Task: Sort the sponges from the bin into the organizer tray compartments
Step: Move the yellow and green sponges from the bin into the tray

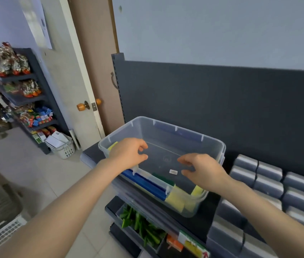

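Above the clear plastic bin (166, 138), which sat on a dark shelf (206, 218), both bare hands hovered over its open top. The left hand (128, 153) hung over the bin's left end, its grip loosely curled with thumb and fingers apart and nothing in it. The right hand (202, 171) hung over the bin's near right part, its grip likewise half curled and empty, the two hands facing each other across a gap. Inside the bin, yellow sponges (177, 199) lay against the near wall at the right corner, with a green-topped sponge (163, 178) just behind them and another yellow piece (112, 145) showing beside the left wrist. A blue strip (145, 184) ran along the bin's near wall. Right of the bin stood rows of grey wrapped packs (270, 185). Below the bin, a lower tray held green items (141, 226), too blurred to name.
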`<state>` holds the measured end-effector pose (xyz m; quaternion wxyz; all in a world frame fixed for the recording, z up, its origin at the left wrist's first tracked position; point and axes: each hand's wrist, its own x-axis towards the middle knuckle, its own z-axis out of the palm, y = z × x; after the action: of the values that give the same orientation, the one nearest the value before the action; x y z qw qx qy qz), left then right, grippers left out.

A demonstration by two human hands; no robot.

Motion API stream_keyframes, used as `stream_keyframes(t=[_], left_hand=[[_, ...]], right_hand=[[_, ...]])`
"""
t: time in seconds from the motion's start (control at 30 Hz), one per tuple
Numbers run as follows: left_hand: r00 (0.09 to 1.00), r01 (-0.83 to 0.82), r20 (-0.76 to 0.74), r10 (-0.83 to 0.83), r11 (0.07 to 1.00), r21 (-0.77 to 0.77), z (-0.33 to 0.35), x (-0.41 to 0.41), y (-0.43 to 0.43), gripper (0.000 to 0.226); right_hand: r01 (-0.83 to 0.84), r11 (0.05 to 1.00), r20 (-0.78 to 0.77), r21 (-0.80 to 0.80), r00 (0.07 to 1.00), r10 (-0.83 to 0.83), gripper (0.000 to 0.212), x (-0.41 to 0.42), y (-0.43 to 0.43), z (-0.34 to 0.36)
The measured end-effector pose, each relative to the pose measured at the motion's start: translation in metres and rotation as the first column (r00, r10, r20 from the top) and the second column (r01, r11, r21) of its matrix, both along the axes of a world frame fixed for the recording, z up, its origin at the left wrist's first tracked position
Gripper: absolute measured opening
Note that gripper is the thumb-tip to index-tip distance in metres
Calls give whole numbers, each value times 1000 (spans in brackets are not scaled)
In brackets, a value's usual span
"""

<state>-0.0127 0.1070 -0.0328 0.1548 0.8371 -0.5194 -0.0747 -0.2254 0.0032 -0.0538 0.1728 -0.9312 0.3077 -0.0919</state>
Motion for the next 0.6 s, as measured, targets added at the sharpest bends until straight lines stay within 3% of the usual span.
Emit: stream_keyframes(t=[0.43, 0.6], left_hand=[[998, 59, -49, -49, 969, 240, -26, 83, -59, 43], [985, 160, -123, -123, 919, 360, -48, 94, -77, 50]], right_hand=[[-263, 957, -205, 122, 937, 283, 44, 114, -51, -52], [-351, 906, -304, 236, 859, 412, 49, 127, -54, -63]])
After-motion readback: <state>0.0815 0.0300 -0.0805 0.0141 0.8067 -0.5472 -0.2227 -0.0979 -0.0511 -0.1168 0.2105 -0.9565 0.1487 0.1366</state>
